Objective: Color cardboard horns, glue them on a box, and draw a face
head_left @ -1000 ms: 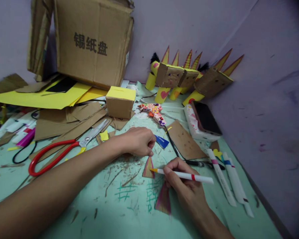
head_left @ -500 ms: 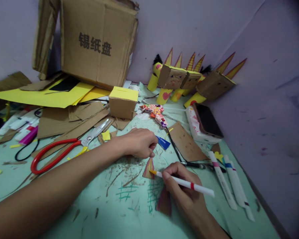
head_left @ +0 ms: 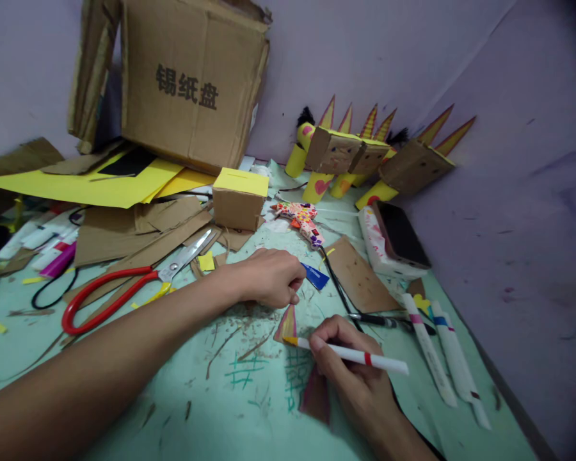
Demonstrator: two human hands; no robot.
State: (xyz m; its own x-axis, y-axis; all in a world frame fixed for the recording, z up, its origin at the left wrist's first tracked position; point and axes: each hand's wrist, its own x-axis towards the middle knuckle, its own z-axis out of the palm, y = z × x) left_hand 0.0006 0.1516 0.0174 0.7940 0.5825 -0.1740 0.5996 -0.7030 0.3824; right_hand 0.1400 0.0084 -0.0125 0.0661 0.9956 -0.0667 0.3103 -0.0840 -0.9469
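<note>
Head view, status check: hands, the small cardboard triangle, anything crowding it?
Left hand pins small pink-and-yellow cardboard triangle to the mint-green table. Right hand grips white orange-tipped marker, tip on triangle. Second cardboard triangle lies beneath right hand.

On my feed: both arms bare to the frame edge, no sleeves, no gloves, no watch or bands. Left hand [head_left: 269, 277] and forearm come in long from the lower left, nothing worn on the wrist. Right hand [head_left: 350, 371] enters from the bottom edge, wrist bare too. No rings that I can make out on the fingers [head_left: 295, 282]; nails short, unpainted.
</note>
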